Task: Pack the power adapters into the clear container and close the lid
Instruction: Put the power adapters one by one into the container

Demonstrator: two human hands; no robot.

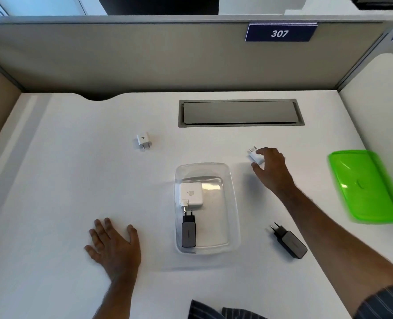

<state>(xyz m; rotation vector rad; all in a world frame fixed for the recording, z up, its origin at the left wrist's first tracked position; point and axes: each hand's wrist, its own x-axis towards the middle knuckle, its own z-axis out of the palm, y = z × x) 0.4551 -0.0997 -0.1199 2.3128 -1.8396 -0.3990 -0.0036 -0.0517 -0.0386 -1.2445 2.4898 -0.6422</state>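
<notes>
Clear plastic: the container [233, 203] sits open mid-desk, its walls so see-through that the rim is faint against the white top.
Hidden: the right hand [271, 169] covers the near end of the small white adapter [255, 157], so only its two pins and part of the body show.
Cut off: both forearms run out at the bottom edge; a striped sleeve [384, 302] peeks in at the lower right corner.
Hard to read: the green lid [366, 187] is smeared with blur on its right side, edges doubled.
Adapter count: five in all, and here's the split.
In the box: two, a square white adapter [192, 193] and a black adapter [188, 233] lying nose to tail along the left wall.
On the desk: three, the one under the right hand, a white plug [143, 140] well off at the far left, and a black charger [288, 241] near the right forearm.
Lid count: one, lying flat at the far right, well apart from the container.
Right grip: fingers above and thumb below, curled round the small white adapter, just beyond the container's far right corner.
Left hand: the left hand [112, 244] lies flat, fingers spread on the desk [64, 180], holding nothing, left of the container.
Backdrop: a grey cable hatch [239, 112] and a blue sign [280, 32] reading 307.
</notes>
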